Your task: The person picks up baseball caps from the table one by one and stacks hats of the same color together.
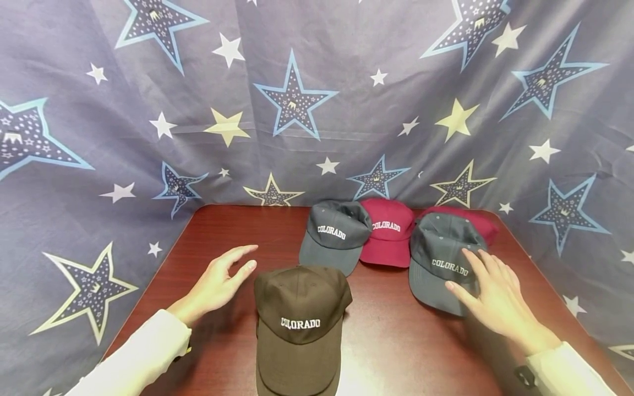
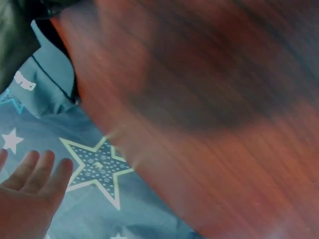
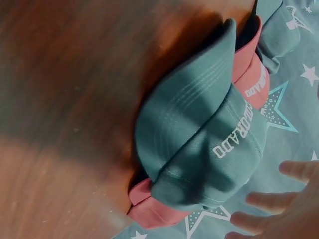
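Several "COLORADO" caps lie on a dark red wooden table (image 1: 223,231). A brown cap (image 1: 299,319) sits front centre. Behind it are a grey cap (image 1: 337,234) and a red cap (image 1: 388,231). At the right, another grey cap (image 1: 441,258) (image 3: 199,139) lies on top of a second red cap (image 1: 475,220) (image 3: 149,211). My left hand (image 1: 223,275) (image 2: 30,191) hovers open just left of the brown cap and holds nothing. My right hand (image 1: 487,286) (image 3: 284,209) is spread open over the right grey cap's brim; whether it touches the cap is unclear.
A blue star-printed cloth (image 1: 297,99) hangs behind the table and drapes down both sides. The table's left edge is near my left arm and its right edge is near my right wrist. Bare wood (image 1: 396,341) shows between the brown cap and my right hand.
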The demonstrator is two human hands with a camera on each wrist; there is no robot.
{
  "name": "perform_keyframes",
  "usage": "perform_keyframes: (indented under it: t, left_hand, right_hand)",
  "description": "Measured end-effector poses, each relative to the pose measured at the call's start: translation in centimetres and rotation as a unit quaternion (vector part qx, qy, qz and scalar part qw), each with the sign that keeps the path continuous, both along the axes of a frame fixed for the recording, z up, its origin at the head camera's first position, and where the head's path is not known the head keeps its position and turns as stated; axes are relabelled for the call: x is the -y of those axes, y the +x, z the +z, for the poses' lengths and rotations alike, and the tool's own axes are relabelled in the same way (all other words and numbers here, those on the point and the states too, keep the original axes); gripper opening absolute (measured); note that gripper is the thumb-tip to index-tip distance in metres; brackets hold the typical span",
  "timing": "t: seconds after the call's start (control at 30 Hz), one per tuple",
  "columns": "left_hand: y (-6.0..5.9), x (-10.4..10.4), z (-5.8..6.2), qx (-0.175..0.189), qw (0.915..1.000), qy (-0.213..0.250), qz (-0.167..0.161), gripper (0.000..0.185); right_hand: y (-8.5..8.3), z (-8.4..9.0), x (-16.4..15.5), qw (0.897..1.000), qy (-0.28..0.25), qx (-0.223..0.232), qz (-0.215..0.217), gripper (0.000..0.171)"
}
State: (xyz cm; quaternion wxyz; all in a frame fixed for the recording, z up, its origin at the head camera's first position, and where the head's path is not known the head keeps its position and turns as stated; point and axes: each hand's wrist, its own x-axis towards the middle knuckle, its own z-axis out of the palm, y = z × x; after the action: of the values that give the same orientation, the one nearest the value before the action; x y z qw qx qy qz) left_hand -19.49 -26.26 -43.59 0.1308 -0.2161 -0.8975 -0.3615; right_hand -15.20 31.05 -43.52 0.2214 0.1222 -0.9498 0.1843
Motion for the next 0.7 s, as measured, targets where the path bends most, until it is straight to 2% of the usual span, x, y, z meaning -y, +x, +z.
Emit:
perform_keyframes:
  t: [0.37, 0.5, 0.7]
  left_hand:
    - [-0.1, 1.8, -1.8, 0.028, 0.9982, -0.021, 0.048, 0.047]
    - [0.1, 2.2, -2.4, 0.036, 0.9972, -0.028, 0.059, 0.049]
    - [0.5, 2.1, -3.3, 0.05, 0.9965, -0.03, 0.06, 0.05]
  right_hand:
    - [-2.6, 1.4, 0.2, 0.999, -0.011, 0.009, -0.03, 0.086]
    - [-3.4, 2.1, 0.5, 0.998, -0.016, 0.034, -0.052, 0.087]
    - [-4.2, 2.8, 1.1, 0.993, 0.009, 0.081, -0.086, 0.093]
